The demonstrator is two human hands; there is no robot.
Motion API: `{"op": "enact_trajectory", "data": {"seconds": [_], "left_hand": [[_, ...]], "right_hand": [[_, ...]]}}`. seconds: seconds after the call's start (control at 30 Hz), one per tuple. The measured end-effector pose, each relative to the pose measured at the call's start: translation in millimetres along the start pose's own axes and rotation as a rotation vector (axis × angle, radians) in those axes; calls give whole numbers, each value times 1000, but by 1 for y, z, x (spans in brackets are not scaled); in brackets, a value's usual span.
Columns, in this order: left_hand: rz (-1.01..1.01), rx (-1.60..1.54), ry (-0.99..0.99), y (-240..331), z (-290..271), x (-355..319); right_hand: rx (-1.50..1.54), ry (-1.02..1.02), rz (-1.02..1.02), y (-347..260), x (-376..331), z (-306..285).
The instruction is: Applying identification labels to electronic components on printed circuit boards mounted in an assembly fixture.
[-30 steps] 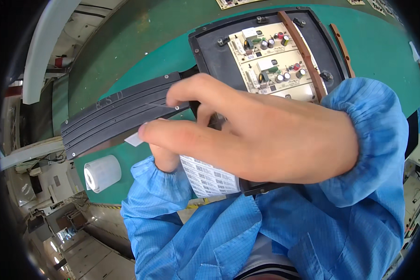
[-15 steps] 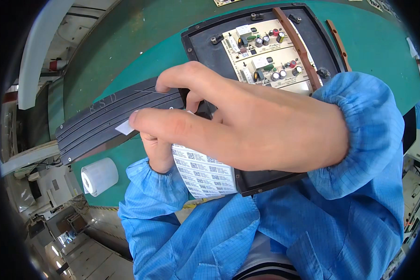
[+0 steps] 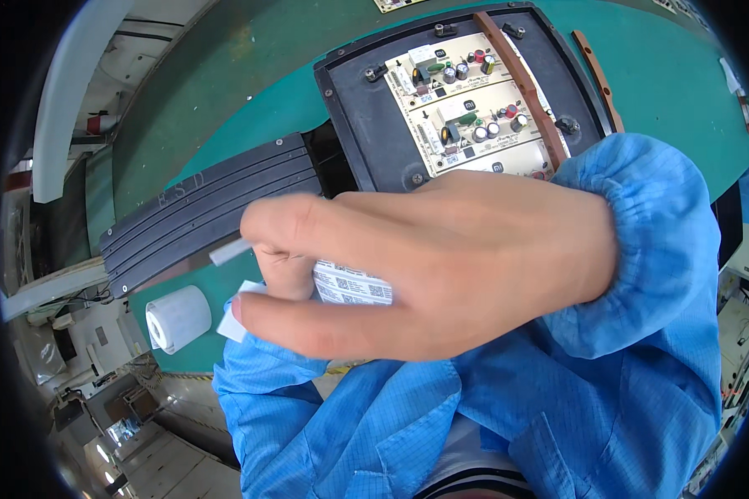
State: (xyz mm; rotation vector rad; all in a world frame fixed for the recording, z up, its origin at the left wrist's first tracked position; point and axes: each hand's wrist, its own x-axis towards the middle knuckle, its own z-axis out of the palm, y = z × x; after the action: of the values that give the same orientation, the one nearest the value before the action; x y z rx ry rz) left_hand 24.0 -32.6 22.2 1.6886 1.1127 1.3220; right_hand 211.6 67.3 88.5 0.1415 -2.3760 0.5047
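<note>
My right hand (image 3: 458, 258) reaches across the middle with thumb and forefinger apart. A small white label (image 3: 230, 327) clings to its thumb tip, and a second white strip (image 3: 230, 251) shows at the forefinger tip, blurred. Behind it, my left hand (image 3: 283, 273) is mostly hidden; its visible part is curled beside a sheet of printed labels (image 3: 354, 285), which it appears to hold. Beyond the hands lies a black tray fixture (image 3: 366, 141) carrying cream circuit boards (image 3: 462, 108) with capacitors, crossed by a brown bar (image 3: 520, 79).
A black grooved rail (image 3: 216, 208) runs left from the tray. Near it, a white roll (image 3: 179, 318) lies on the green mat (image 3: 666, 91). Another brown bar (image 3: 597, 75) rests right of the tray. A pale post (image 3: 75, 100) rises at the far left.
My right hand's thumb has swung down toward me and its forefinger has drawn back off the rail. More of the boards shows now, and less of the label sheet.
</note>
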Motion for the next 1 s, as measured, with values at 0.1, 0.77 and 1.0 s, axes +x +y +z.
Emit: {"op": "enact_trajectory", "data": {"seconds": [0.1,0.77,1.0], "left_hand": [[-108,-28,21,-4,-12,-5],[-270,-116,49,-12,-22,-8],[-276,-120,25,-11,-23,-8]], "right_hand": [[241,-105,165,-3,1,-4],[226,-135,58,126,-16,-76],[-57,-419,850,106,3,-88]]}}
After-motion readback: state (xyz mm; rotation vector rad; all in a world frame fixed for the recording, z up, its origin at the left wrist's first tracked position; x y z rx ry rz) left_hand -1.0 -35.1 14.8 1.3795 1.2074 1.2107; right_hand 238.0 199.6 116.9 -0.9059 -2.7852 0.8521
